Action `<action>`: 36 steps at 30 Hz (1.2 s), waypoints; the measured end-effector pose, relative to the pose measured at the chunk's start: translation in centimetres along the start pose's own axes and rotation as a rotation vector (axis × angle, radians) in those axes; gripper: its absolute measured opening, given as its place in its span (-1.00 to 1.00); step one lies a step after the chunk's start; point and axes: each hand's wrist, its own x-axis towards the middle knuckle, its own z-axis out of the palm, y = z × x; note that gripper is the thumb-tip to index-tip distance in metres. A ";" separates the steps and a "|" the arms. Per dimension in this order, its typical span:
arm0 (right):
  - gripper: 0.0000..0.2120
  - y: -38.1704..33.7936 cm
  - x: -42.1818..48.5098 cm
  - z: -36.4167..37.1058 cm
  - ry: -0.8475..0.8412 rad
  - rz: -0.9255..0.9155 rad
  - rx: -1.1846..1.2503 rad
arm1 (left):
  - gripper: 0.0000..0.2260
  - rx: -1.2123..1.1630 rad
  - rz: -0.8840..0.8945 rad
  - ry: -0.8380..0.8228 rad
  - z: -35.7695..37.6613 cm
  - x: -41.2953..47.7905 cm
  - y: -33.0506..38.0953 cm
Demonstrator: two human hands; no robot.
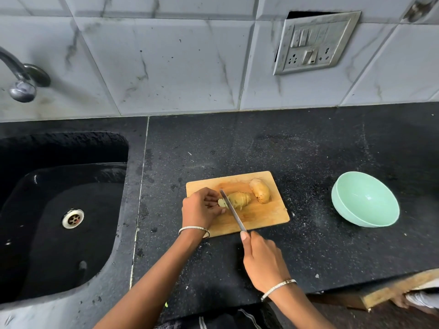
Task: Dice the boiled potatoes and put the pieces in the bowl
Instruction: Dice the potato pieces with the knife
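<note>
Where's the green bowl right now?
In the head view, the green bowl sits on the black counter at the right, apart from the cutting board.

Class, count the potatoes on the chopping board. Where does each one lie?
2. The part-sliced potato lies under the knife, held by the left hand. The whole potato lies just right of it, slightly farther back. The left hand could hide small pieces.

One head-worn wide-angle view looks forward and down. It sits close above the tabletop (308,143), facing the tiled wall (180,67).
</note>
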 end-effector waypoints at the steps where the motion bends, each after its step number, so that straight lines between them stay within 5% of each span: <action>1: -0.62 -0.3 0.0 0.2 0.000 -0.006 0.000 | -0.67 -0.009 -0.005 0.007 0.0 -0.2 0.0; 30: -0.65 -3.2 1.3 2.2 0.002 0.085 -0.190 | -0.80 0.020 -0.014 0.030 0.0 0.5 -0.5; 36: -0.61 -3.2 1.6 1.3 -0.095 0.123 -0.067 | -0.80 0.029 -0.003 0.046 0.2 0.3 -0.2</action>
